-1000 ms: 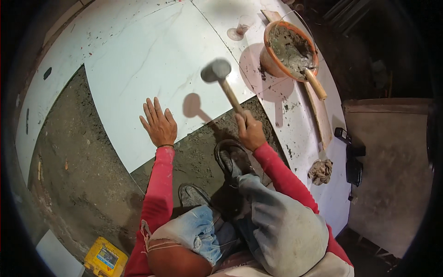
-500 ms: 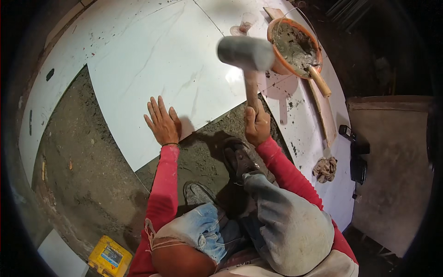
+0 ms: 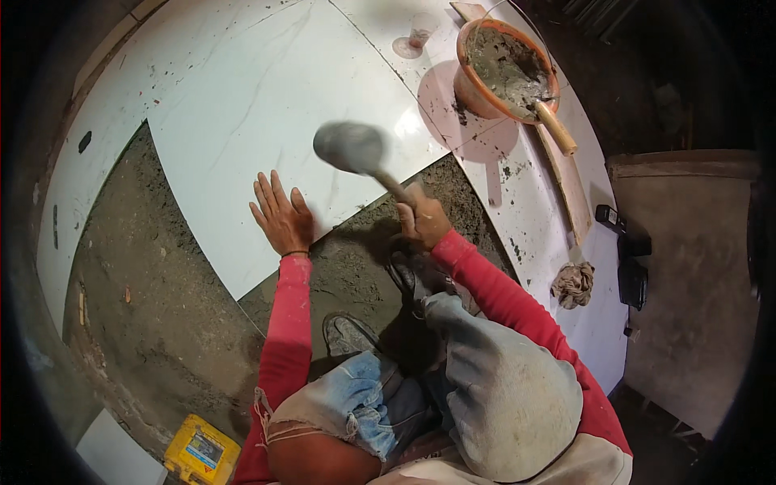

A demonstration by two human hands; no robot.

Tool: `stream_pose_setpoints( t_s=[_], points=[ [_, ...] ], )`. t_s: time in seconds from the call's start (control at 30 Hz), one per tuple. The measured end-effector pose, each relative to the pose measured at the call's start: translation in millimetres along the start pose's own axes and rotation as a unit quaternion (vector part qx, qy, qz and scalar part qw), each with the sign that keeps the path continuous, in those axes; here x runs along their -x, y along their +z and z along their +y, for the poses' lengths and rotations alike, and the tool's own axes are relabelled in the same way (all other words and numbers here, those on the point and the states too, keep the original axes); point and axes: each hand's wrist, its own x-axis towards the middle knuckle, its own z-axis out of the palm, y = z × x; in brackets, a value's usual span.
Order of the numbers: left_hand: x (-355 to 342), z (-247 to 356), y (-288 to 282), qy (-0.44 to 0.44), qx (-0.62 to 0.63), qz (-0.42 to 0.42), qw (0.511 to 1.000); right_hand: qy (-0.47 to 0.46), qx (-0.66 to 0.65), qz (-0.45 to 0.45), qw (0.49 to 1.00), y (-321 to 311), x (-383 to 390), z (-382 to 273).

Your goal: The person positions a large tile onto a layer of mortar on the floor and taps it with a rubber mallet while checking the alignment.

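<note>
I'm watching the left hand point(image 3: 283, 220) resting, fingers spread, on the tile point(image 3: 230, 166), probably steadying it; the right hand point(image 3: 426, 218) is wrapping its fingers round the mallet point(image 3: 353, 148) (head blurring) above.

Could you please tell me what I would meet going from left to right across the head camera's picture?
Thin dark strip, yellow box, left grip, mallet, orange mortar bucket, large brown panel.
</note>
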Motion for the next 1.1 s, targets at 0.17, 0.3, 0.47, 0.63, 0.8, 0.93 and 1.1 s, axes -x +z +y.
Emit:
stream_pose_setpoints(
  t_s=[0.17,0.3,0.47,0.63,0.8,0.93,1.1],
  points=[
    [24,-24,-14,-0.021,-0.002,-0.043,0.999,-0.024,0.007,-0.011,1.0,3,-43,-41],
    [76,-44,-30,0.03,0.134,-0.047,0.989,-0.111,0.103,0.102,0.983,0,-77,-98],
    [113,-9,-63,-0.003,0.183,-0.122,0.976,-0.086,-0.282,0.056,0.954,18,-100,-92],
    [124,-11,-80,-0.052,0.133,-0.106,0.984,-0.173,0.16,-0.237,0.943,94,-97,-15],
    [129,-9,-74,-0.085,0.125,-0.114,0.982,-0.113,-0.223,-0.073,0.965,69,-113,-140],
    [115,5,-74,-0.054,0.075,-0.139,0.986,-0.252,-0.115,-0.126,0.952,94,-121,-35],
    [114,-6,-74,-0.071,0.063,-0.166,0.982,-0.235,0.016,-0.168,0.957,84,-118,-70]
  ],
)
